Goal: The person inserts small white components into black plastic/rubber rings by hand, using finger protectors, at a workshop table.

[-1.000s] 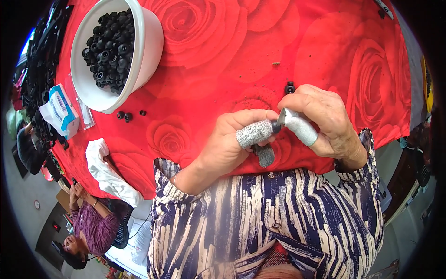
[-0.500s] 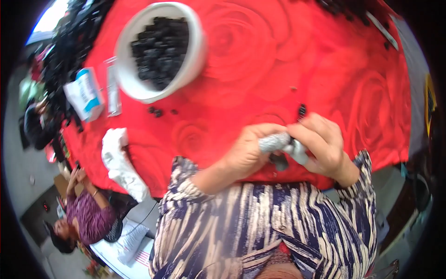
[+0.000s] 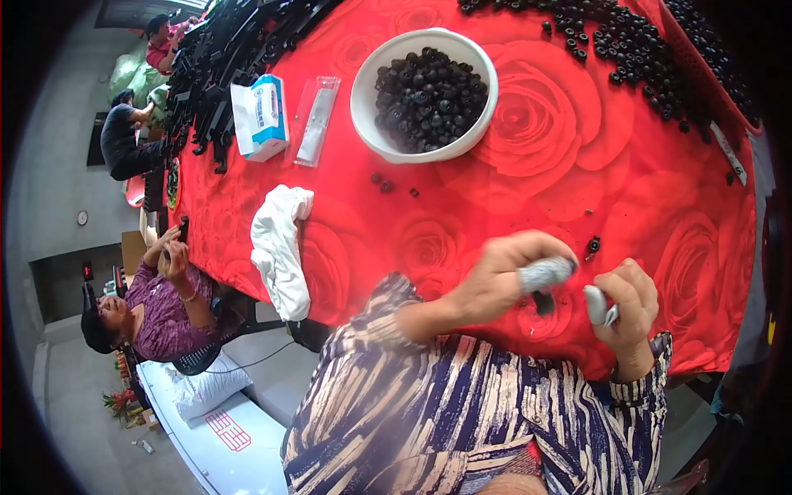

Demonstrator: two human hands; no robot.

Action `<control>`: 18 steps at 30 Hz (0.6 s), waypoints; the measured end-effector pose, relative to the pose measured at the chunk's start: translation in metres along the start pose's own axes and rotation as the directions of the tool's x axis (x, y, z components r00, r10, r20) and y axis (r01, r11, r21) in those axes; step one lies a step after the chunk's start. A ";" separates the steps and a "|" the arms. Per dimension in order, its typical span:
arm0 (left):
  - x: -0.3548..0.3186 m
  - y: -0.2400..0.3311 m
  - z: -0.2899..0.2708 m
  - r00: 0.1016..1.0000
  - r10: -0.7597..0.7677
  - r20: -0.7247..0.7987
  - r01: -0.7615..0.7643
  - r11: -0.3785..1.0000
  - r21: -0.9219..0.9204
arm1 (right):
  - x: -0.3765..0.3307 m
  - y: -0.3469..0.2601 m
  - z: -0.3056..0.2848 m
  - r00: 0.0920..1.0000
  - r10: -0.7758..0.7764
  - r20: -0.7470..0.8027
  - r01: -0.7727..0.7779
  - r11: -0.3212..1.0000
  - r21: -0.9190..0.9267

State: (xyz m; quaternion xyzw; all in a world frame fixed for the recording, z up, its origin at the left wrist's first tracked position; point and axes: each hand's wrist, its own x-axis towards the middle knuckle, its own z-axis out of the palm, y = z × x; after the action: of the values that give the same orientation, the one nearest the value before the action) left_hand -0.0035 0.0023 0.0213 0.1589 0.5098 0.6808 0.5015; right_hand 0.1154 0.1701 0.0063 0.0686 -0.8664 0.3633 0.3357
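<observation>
My left hand point(image 3: 502, 279) is above the red tablecloth point(image 3: 396, 305) with its thumb wrapped in silvery-grey tape. It is closed on a small black part point(image 3: 542, 303), whose end shows beneath the thumb. Just to the right, apart from it, is my right hand point(image 3: 629, 307), its fingers curled in and its thumb covered in pale wrapping. A thin light-coloured edge shows by that thumb; what it belongs to is unclear. A small black ring-like piece point(image 3: 593, 245) lies on the cloth beyond the gap between my hands.
A white bowl point(image 3: 363, 107) holds many black round pieces. Nearby lie a tissue box point(image 3: 262, 120), a clear plastic packet point(image 3: 317, 124) and a white cloth point(image 3: 279, 247). Black strips point(image 3: 216, 91) pile far left, loose black rings point(image 3: 627, 62) far right. A person point(image 3: 169, 309) sits at left.
My hands have come apart, the right moving rightward. The view has shifted, so the bowl and table items appear farther right. The black part remains by my left thumb.
</observation>
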 end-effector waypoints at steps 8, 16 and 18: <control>0.028 0.096 -0.085 0.614 0.759 -0.216 -0.204 0.417 0.886 | 0.004 0.003 -0.014 0.979 0.113 -0.170 -0.116 0.993 -0.011; 0.038 0.036 -0.006 0.792 0.522 0.317 -0.394 0.039 0.918 | 0.002 0.019 -0.029 0.933 0.202 -0.298 -0.213 0.977 -0.005; 0.043 0.015 0.012 0.862 0.400 0.311 -0.374 0.089 0.923 | 0.005 0.018 -0.031 0.927 0.214 -0.309 -0.210 0.977 0.046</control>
State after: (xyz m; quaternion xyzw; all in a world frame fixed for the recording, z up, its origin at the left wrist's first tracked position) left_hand -0.0216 0.0449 0.0266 0.5558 0.7629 0.3185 0.0876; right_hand 0.1214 0.2047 0.0150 -0.0818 -0.8025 0.4087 0.4269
